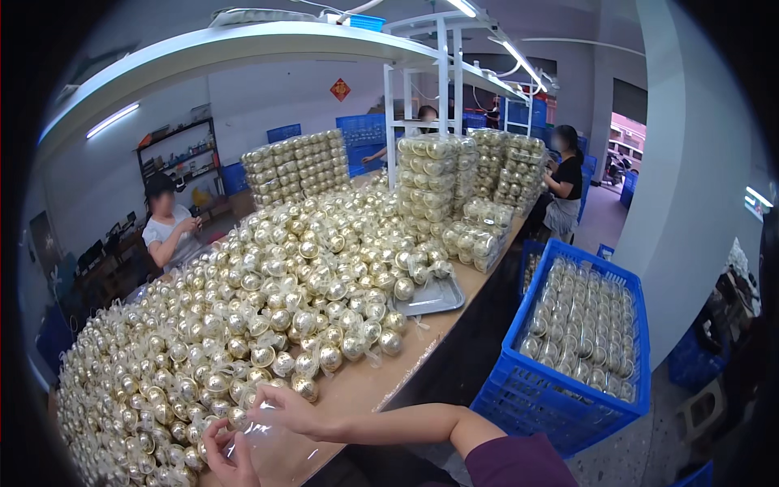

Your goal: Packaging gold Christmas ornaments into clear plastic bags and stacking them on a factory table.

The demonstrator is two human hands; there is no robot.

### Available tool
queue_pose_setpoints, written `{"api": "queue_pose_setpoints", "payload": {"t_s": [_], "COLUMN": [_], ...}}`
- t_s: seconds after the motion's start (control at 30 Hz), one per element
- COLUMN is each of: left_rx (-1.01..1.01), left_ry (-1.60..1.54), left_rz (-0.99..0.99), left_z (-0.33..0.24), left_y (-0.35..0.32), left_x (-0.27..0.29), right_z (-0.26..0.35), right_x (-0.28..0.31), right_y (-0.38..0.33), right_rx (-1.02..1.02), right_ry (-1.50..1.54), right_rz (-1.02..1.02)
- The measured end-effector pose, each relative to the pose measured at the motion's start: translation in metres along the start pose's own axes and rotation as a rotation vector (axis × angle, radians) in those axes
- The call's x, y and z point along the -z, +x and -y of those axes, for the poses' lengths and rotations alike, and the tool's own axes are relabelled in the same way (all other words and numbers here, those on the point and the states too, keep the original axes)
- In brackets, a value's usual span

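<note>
Near the table's front edge, my right hand point(284, 411) pinches the upper side of a clear, shiny plastic piece point(266, 445). My left hand point(230, 456) has its fingers curled at the other side of the same plastic, partly cut off by the lower edge of the picture. Whether the plastic is a bag or a moulded pack I cannot make out. Just beyond both hands spreads a big heap of gold ball ornaments point(304, 321) with pale sheer ribbons. Several of these balls lie right against my fingers.
A metal tray point(434, 296) sits at the heap's right edge. Stacked clear packs of gold balls point(426, 183) stand farther back. On the right is a blue crate point(560, 406) filled with packs. A white shelf point(268, 40) hangs overhead. Co-workers point(169, 223) stand across and beside the table.
</note>
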State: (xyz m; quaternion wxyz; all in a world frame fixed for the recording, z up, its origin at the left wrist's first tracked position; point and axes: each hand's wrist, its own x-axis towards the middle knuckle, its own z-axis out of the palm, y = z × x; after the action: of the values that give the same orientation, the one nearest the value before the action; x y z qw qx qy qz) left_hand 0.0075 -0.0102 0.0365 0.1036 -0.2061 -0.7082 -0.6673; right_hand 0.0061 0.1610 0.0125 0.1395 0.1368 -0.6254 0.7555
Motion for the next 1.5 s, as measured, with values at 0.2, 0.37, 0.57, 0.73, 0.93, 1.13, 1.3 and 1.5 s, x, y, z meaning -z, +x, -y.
{"api": "queue_pose_setpoints", "payload": {"t_s": [0.2,0.37,0.57,0.73,0.93,1.13,1.3,1.5], "left_rx": [-0.006,-0.202,-0.739,-0.891,-0.886,-0.014,0.176,0.030], "left_ry": [-0.076,0.134,0.558,0.598,0.567,0.142,0.367,0.543], "left_rz": [0.109,0.184,0.150,0.262,-0.117,-0.854,-0.543,0.076], "left_z": [-0.005,-0.007,0.016,0.017,0.015,0.056,0.065,0.044], "left_y": [0.001,-0.004,-0.027,-0.026,-0.048,-0.103,-0.113,-0.085], "left_x": [0.004,0.019,0.035,0.051,0.066,0.079,0.046,0.046], "right_z": [-0.002,0.016,0.002,0.012,0.039,0.007,-0.028,-0.038], "right_x": [-0.003,-0.020,0.012,0.018,-0.006,0.081,0.151,0.146], "right_y": [-0.010,-0.011,-0.012,-0.012,-0.032,-0.063,-0.060,-0.031], "right_rx": [-0.100,-0.015,0.766,1.084,0.894,-0.177,-0.248,-0.312], "right_ry": [0.239,0.171,-0.384,-0.687,-0.740,-1.089,-1.190,-1.320], "right_rz": [0.008,-0.042,0.356,0.450,0.228,-0.266,-0.751,-0.928]}}
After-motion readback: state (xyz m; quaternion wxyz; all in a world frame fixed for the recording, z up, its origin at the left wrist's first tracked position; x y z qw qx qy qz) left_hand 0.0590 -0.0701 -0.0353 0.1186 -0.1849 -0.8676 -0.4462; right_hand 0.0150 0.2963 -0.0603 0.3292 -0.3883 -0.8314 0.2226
